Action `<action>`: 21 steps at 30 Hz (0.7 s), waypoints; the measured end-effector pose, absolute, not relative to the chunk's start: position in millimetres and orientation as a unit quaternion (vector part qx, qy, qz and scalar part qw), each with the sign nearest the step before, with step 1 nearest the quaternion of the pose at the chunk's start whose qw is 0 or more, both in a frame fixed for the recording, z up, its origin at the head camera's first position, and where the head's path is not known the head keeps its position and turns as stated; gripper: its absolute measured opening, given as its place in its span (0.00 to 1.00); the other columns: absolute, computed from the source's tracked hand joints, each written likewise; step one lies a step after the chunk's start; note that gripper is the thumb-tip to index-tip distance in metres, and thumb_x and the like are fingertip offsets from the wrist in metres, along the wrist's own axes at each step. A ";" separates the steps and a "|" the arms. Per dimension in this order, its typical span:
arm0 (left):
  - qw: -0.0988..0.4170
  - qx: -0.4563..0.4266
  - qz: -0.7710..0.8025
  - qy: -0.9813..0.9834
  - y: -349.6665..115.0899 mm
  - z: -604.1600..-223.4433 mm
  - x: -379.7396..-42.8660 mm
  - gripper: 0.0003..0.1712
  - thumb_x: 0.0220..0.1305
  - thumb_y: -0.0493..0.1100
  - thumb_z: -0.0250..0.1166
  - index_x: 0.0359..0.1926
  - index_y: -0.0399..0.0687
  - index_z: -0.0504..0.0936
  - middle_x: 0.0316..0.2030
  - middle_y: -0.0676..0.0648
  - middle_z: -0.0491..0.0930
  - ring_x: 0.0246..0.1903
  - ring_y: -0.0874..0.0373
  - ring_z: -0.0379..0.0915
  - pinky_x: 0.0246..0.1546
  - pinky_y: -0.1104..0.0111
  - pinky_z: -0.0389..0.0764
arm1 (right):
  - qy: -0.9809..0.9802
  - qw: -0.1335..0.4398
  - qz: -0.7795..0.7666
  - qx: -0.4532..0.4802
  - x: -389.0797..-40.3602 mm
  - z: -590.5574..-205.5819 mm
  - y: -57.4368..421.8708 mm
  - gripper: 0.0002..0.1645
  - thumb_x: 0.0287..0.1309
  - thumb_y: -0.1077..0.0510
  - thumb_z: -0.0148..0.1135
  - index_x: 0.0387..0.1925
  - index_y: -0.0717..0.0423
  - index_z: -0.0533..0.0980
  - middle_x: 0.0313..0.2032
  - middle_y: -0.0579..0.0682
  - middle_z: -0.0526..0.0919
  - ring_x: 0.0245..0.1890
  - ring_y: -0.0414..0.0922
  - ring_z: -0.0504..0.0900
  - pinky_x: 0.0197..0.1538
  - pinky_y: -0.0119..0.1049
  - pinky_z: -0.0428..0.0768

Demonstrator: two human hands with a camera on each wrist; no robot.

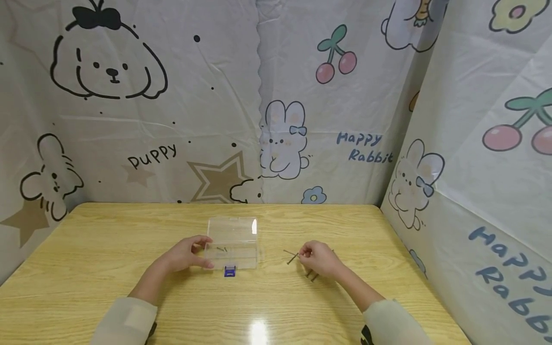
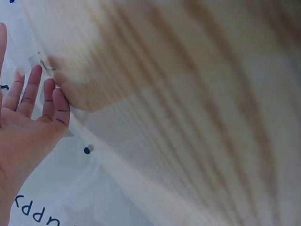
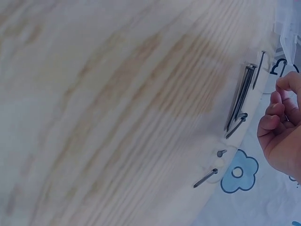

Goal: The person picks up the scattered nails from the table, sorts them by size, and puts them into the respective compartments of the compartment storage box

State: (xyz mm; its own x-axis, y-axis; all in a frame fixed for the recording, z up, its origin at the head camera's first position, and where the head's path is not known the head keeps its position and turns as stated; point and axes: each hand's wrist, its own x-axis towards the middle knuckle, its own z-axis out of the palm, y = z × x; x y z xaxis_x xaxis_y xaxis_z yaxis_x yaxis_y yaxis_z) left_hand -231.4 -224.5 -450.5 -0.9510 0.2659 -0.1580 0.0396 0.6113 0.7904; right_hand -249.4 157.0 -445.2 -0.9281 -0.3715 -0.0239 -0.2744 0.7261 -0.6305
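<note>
A clear plastic box (image 1: 243, 258) stands on the table with its lid (image 1: 233, 230) raised and a blue latch (image 1: 230, 271) at the front. Inside, a few small nails (image 1: 222, 249) lie toward the back left. My left hand (image 1: 187, 254) holds the box by its left end, thumb at the front corner and fingers farther back. To the right of the box, my right hand (image 1: 320, 258) pinches a nail (image 3: 283, 69) between thumb and fingertips. Loose nails (image 3: 242, 96) of different lengths lie under and around that hand; in the head view it partly hides them.
The wood-grain table (image 1: 258, 306) ends at a back edge against a printed cloth (image 1: 224, 120). More cloth hangs along the left and right sides. In the right wrist view, shorter nails (image 3: 205, 178) lie apart from the long ones.
</note>
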 end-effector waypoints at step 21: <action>0.131 0.093 0.431 0.888 -224.2 -449.0 -229.2 0.43 0.47 0.49 0.74 0.62 0.40 0.68 0.58 0.35 0.68 0.53 0.41 0.66 0.53 0.50 0.69 | 0.918 0.070 -0.325 -0.218 -257.5 -436.1 121.0 0.05 0.57 0.61 0.58 0.31 0.57 0.78 0.27 0.45 0.74 0.19 0.36 0.63 0.24 0.26 0.65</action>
